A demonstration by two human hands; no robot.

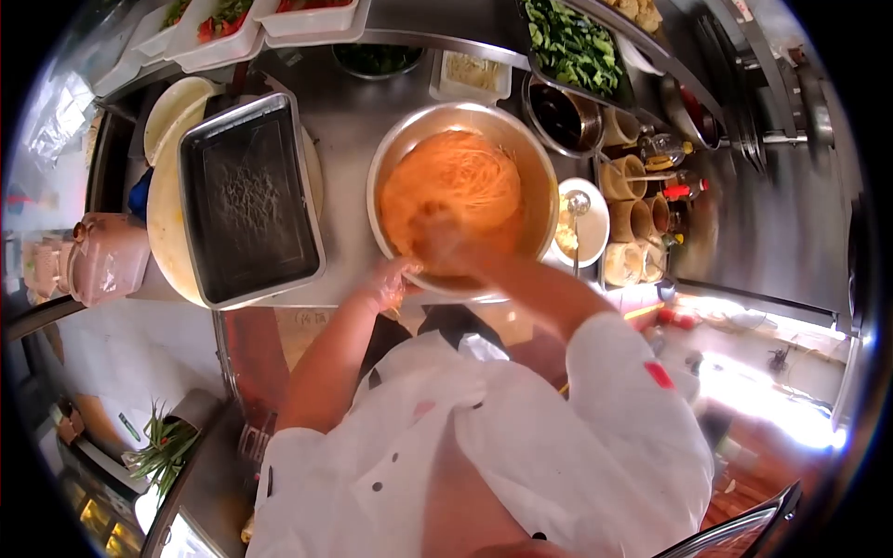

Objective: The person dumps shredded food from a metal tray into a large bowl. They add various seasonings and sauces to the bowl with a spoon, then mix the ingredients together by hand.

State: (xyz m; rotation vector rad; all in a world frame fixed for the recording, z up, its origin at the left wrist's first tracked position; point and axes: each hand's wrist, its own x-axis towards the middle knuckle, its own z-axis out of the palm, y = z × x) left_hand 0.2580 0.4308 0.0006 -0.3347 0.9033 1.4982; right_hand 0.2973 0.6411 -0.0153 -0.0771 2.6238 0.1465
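A large metal bowl (546,163) stands on the steel counter and holds a heap of orange shredded strands (479,177). My left hand (393,283) is at the bowl's near left rim, in what looks like a clear thin glove, with its fingers bent at the edge. Inside the bowl, my right hand (442,244) is in the lower part of the strands, smeared by motion, so its fingers cannot be made out. Left of the bowl lies a dark rectangular tray (251,200) with a few pale strands on its bottom, resting on a round board (167,223).
Right of the bowl stand a white bowl (598,223) with a ladle, a pot of dark liquid (563,116), several small jars (628,177) and bottles. A tray of chopped greens (572,46) and white containers (312,20) sit along the back. A pink container (112,259) is at the left.
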